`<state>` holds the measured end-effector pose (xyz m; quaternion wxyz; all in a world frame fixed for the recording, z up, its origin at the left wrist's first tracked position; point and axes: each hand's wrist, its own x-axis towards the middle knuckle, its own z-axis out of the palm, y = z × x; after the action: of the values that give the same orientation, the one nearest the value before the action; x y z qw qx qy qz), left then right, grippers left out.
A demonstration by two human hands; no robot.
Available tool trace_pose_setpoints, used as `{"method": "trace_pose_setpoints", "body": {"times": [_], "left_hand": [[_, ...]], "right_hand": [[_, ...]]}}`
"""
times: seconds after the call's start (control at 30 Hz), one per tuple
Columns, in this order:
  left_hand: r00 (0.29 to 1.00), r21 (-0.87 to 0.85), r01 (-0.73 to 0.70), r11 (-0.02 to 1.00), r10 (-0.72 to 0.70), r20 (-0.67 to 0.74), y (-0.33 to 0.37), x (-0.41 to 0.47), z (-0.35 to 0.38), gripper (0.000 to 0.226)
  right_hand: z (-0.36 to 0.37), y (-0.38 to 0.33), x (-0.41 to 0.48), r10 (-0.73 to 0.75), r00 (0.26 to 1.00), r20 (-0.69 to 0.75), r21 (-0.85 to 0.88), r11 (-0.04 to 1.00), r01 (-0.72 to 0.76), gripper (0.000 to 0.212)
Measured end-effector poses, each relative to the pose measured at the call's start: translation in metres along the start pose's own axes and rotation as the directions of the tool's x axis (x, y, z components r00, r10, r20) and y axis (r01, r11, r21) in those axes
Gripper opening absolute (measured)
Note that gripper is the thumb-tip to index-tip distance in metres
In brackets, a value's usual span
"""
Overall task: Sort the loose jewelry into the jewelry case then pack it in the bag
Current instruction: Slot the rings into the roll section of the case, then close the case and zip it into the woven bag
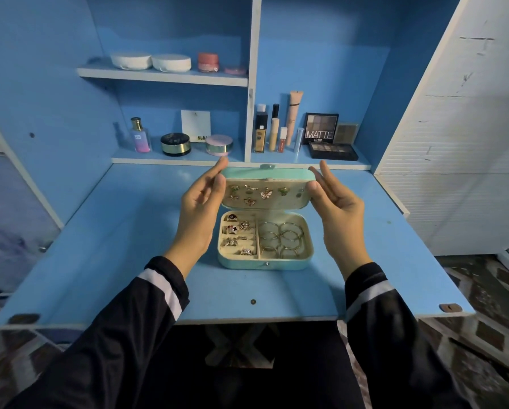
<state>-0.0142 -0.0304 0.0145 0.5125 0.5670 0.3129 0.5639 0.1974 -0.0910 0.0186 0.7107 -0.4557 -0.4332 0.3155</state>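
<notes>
A mint-green jewelry case (265, 262) sits open at the centre of the frame, cream-lined, its lid (268, 172) standing upright. Small studs and butterfly pieces (265, 194) dot the lid's lining. Rings (232, 230) fill the base's left slots, and gold hoops (282, 239) lie in its right compartment.

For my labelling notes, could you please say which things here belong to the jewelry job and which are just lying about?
Job: jewelry case, its lid, rings, hoop earrings, left hand, right hand.
Lying about: perfume bottle, compacts, foundation bottle, eyeshadow palettes, white puffs.
</notes>
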Motion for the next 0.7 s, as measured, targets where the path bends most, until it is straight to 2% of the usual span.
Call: {"method": "trace_pose_setpoints", "body": {"times": [0.2, 0.7], "left_hand": [[0.994, 0.142, -0.104, 0.984, 0.098, 0.049, -0.002, -0.024, 0.000, 0.027], [0.987, 0.292, -0.079, 0.953, 0.033, 0.159, -0.024, -0.063, -0.026, 0.035]], "right_hand": [[-0.012, 0.000, -0.020, 0.020, 0.997, 0.080, -0.093, 0.996, -0.013, 0.040], [-0.040, 0.009, -0.056, 0.076, 0.972, 0.220, -0.195, 0.980, -0.032, 0.048]]}}
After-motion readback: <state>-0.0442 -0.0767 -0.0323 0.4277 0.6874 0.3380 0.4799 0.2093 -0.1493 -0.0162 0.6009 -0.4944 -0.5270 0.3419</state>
